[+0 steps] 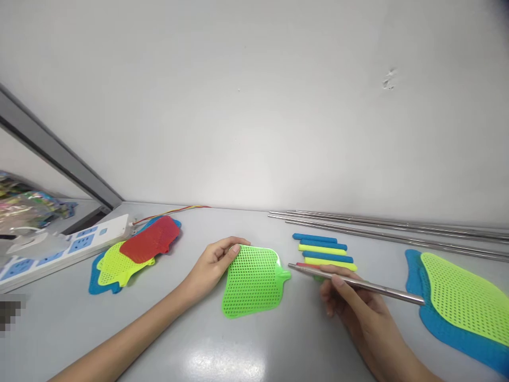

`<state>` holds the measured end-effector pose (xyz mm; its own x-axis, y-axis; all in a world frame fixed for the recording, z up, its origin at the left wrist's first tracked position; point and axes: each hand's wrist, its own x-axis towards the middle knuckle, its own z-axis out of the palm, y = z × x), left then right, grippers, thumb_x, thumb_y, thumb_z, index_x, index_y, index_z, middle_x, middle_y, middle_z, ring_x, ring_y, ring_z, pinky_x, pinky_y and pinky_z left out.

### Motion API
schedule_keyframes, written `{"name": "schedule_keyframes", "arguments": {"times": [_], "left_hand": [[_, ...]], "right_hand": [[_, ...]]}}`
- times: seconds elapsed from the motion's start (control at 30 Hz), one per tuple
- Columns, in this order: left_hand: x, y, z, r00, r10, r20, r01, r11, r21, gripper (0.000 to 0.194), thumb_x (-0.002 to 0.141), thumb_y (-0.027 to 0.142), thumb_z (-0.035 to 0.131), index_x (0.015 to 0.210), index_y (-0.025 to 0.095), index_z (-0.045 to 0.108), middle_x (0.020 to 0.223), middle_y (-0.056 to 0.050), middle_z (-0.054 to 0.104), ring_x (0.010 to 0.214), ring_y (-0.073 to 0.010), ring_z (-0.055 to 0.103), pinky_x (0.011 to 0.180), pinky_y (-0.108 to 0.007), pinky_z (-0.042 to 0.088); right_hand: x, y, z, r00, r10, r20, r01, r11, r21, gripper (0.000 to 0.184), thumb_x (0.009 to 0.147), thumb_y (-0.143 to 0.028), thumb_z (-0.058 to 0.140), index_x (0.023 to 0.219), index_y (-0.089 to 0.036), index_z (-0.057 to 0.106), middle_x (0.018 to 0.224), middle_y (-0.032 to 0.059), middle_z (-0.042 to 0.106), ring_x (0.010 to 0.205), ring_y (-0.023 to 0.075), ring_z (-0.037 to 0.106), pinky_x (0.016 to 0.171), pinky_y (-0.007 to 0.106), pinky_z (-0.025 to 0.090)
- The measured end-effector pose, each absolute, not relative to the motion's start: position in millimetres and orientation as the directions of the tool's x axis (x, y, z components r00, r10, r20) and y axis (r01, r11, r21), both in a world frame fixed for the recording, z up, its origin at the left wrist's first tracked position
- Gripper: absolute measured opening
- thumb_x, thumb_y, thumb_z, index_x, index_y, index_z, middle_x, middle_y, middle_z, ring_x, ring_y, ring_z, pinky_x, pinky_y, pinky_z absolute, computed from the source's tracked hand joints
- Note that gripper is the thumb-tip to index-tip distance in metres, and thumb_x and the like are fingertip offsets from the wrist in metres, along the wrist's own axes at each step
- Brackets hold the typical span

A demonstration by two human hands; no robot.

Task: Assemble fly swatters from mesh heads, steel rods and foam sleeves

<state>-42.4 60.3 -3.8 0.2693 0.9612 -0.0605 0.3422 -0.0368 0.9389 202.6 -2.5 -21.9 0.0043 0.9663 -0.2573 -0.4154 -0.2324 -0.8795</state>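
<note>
Overlapping what seems a green tube [318, 278], right hand [366, 310] holds rod [384, 290].

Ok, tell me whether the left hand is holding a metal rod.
No, the left hand grips a green swatter head; the right hand holds a rod.

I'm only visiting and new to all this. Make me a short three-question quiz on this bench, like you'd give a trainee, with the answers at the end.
1. Which hand holds the metal rod?
2. True or false: the left hand touches the green mesh.
3. What colour is the top mesh in the pile at far right?
A) red
B) yellow
C) blue

Key
1. The right hand.
2. True.
3. B.
</note>
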Motion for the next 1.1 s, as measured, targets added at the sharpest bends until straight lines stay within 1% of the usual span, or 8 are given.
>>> {"name": "schedule_keyframes", "arguments": {"times": [0.2, 0.5, 0.6, 0.77, 0.93, 1.1], "left_hand": [[-42.0, 60.1, -5.4, 0.264, 0.963, -0.05, 0.312, -0.036, 0.95, 0.022, 0.083, 0.031, 0.04, 0.093, 0.019, 0.056, 0.084, -0.001, 0.059, 0.08, -0.0141, 0.052, 0.071, -0.023, 0.038], [-42.9, 59.6, -5.5, 0.27, 0.961, -0.056, 0.34, -0.041, 0.939, 0.024, 0.082, 0.033, 0.039, 0.091, 0.017, 0.056, 0.084, -0.003, 0.059, 0.079, -0.0162, 0.053, 0.071, -0.026, 0.04], [-42.4, 59.7, -5.2, 0.262, 0.964, -0.044, 0.336, -0.048, 0.941, 0.025, 0.081, 0.034, 0.04, 0.09, 0.017, 0.056, 0.085, -0.003, 0.059, 0.081, -0.0169, 0.053, 0.072, -0.027, 0.04], [-42.3, 59.3, -5.9, 0.262, 0.964, -0.044, 0.325, -0.045, 0.945, 0.025, 0.082, 0.034, 0.04, 0.09, 0.017, 0.056, 0.084, -0.003, 0.06, 0.077, -0.0159, 0.053, 0.07, -0.026, 0.04], [-43.1, 59.6, -6.2, 0.259, 0.964, -0.056, 0.322, -0.032, 0.946, 0.025, 0.081, 0.033, 0.04, 0.091, 0.017, 0.056, 0.085, -0.003, 0.06, 0.08, -0.0166, 0.053, 0.072, -0.026, 0.04], [-43.7, 60.9, -6.6, 0.262, 0.962, -0.075, 0.32, -0.014, 0.947, 0.025, 0.082, 0.033, 0.041, 0.095, 0.018, 0.056, 0.088, -0.004, 0.06, 0.083, -0.0175, 0.053, 0.075, -0.027, 0.04]], "right_hand": [[203.8, -3.9, -22.3, -0.022, 0.968, -0.248, -0.423, -0.234, -0.875, 0.017, 0.076, -0.032, 0.052, 0.087, -0.021, 0.059, 0.067, 0.0004, 0.055, 0.058, 0.0104, 0.045, 0.053, 0.021, 0.039], [201.4, -3.1, -24.2, -0.02, 0.97, -0.241, -0.422, -0.227, -0.878, 0.019, 0.074, -0.033, 0.055, 0.088, -0.02, 0.059, 0.065, 0.0014, 0.054, 0.06, 0.0116, 0.045, 0.05, 0.021, 0.039], [201.9, -3.6, -25.1, 0.007, 0.971, -0.24, -0.43, -0.214, -0.877, 0.02, 0.073, -0.032, 0.056, 0.088, -0.02, 0.059, 0.064, 0.0014, 0.054, 0.058, 0.0115, 0.044, 0.049, 0.021, 0.038], [202.3, -3.9, -21.9, 0.054, 0.968, -0.246, -0.444, -0.197, -0.874, 0.019, 0.072, -0.033, 0.056, 0.085, -0.019, 0.06, 0.06, 0.0004, 0.052, 0.054, 0.0105, 0.042, 0.047, 0.021, 0.037], [202.0, -3.5, -20.9, 0.057, 0.963, -0.263, -0.449, -0.211, -0.868, 0.018, 0.073, -0.033, 0.056, 0.085, -0.019, 0.059, 0.06, -0.0001, 0.051, 0.054, 0.0104, 0.042, 0.046, 0.02, 0.037], [202.6, -3.1, -22.4, 0.039, 0.968, -0.247, -0.458, -0.202, -0.866, 0.018, 0.074, -0.032, 0.055, 0.085, -0.019, 0.058, 0.059, -0.0004, 0.05, 0.053, 0.0102, 0.041, 0.045, 0.02, 0.037]]}}
